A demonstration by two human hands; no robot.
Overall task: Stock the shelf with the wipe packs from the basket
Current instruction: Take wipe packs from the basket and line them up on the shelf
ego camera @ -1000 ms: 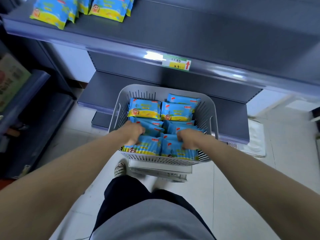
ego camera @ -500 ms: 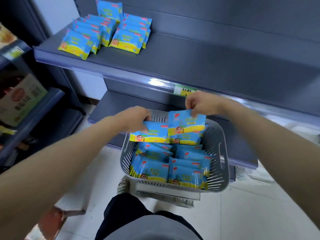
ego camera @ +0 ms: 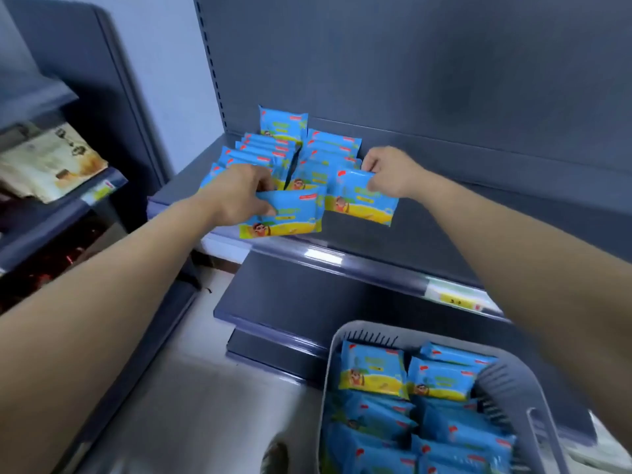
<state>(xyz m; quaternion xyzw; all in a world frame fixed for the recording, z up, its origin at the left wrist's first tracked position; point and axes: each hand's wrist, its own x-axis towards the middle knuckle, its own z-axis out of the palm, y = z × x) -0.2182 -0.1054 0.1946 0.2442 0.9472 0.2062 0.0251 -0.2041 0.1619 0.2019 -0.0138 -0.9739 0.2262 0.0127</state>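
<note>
Wipe packs (ego camera: 372,369) fill the grey slatted basket (ego camera: 330,388) at lower right of frame, stood in rows; blue film with a yellow bottom band. Stocked packs (ego camera: 273,150) sit at upper centre on the left end of the grey shelf (ego camera: 444,213) in two overlapping rows, with one upright pack (ego camera: 283,123) against the back panel.

Both hands are up at the shelf, one pack each:
- Left hand (ego camera: 239,193): fingers curled round the upper left corner of the left pack (ego camera: 290,213), held face-up over the shelf front, ahead of the stocked rows.
- Right hand (ego camera: 390,172): pinches the top right edge of the right pack (ego camera: 362,200), just right of the stocked rows.

The held packs are side by side, edges nearly meeting. Can't tell if either touches the shelf board.

Price tag (ego camera: 458,297) sits on the shelf's front rail at centre right. Lower shelf (ego camera: 290,302) is below it, behind the basket. Beige bags (ego camera: 44,162) lie on a neighbouring shelf at far left.
</note>
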